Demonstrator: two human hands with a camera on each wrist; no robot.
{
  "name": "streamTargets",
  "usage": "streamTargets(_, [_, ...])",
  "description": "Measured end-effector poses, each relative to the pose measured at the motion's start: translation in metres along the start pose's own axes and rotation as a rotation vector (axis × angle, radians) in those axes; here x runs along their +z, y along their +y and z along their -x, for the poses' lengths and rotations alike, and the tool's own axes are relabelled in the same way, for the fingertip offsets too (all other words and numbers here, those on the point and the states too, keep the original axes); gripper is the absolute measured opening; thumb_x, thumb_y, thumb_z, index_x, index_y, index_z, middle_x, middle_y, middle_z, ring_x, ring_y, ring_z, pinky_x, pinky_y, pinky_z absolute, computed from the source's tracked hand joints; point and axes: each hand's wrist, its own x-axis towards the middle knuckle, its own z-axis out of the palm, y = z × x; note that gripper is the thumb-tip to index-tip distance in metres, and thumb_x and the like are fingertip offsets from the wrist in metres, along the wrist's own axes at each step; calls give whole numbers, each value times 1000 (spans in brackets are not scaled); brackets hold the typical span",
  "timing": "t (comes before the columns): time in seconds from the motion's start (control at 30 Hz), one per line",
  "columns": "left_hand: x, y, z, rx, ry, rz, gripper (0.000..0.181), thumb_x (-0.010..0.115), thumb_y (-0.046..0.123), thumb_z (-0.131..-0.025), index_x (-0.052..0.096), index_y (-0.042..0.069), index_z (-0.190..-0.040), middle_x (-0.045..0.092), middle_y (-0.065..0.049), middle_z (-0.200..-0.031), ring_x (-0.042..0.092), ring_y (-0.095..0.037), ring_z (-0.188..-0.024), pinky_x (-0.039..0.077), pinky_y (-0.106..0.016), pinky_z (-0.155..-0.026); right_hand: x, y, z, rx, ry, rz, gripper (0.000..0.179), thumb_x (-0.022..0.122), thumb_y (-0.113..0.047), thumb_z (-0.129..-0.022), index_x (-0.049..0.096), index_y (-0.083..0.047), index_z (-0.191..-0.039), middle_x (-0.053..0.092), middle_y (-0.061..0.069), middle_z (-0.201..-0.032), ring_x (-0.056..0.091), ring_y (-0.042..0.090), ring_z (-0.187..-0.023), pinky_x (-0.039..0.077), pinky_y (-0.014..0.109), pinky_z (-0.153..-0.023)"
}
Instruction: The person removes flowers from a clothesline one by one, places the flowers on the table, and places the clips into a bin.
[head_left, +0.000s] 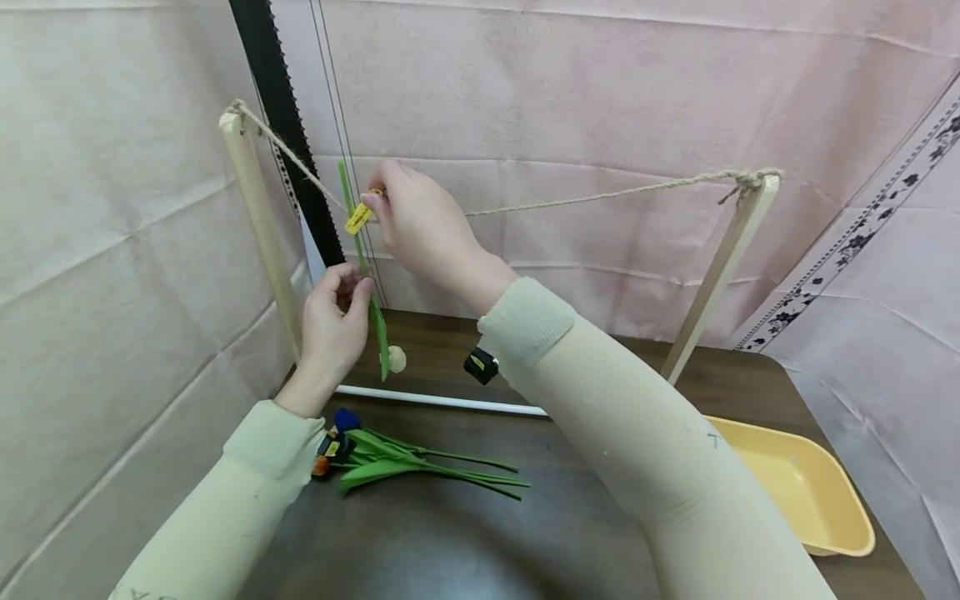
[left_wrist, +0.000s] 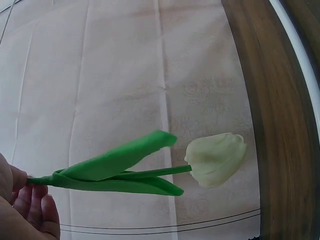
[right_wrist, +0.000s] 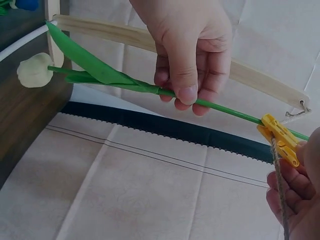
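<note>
An artificial white tulip (left_wrist: pixel 216 159) hangs head down, its green stem (right_wrist: pixel 227 109) rising past a stretched rope (head_left: pixel 600 196). My left hand (head_left: pixel 333 321) pinches that stem just above the leaves (left_wrist: pixel 120 157). Higher up, my right hand (head_left: pixel 427 221) pinches a yellow clothespin (right_wrist: pixel 280 137) by its handle ends. In the right wrist view the clothespin's tip lies across both stem and rope; whether it bites on both is hard to tell. The stem's top end sticks out above the rope in the head view.
Two wooden posts (head_left: pixel 258 217) (head_left: pixel 720 275) carry the rope's ends. Several artificial tulips (head_left: pixel 405 467), blue and orange heads among them, lie on the dark table (head_left: pixel 420 550). A white rod (head_left: pixel 442 402) crosses behind them. At the right stands a yellow basin (head_left: pixel 802 483).
</note>
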Motion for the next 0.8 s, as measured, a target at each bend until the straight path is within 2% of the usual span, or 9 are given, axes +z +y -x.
streamTargets(0.23, [1, 2, 0, 11, 4, 10, 22, 57, 16, -98, 62, 0, -112, 61, -9, -96, 53, -15, -84, 43, -23, -74, -2, -1, 2, -17, 5, 21, 19, 47, -24, -103, 55, -9, -112, 59, -3, -100, 53, 9, -86, 43, 22, -76])
streamTargets(0.6, [-1, 3, 3, 39, 17, -3, 19, 58, 14, -98, 62, 0, -110, 62, -9, -94, 53, -14, -81, 42, -22, -71, -3, -3, 5, -91, 64, 68, 16, 48, -23, -102, 56, -10, -104, 58, -3, -94, 52, 11, -83, 42, 23, -73])
streamTargets(0.8, [-2, 2, 6, 54, 7, -4, 19, 58, 13, -97, 63, 0, -110, 63, -9, -95, 56, -14, -83, 44, -21, -73, -3, -3, 7, -121, 107, 67, 14, 49, -21, -102, 57, -10, -102, 58, -2, -92, 52, 12, -82, 42, 24, -74])
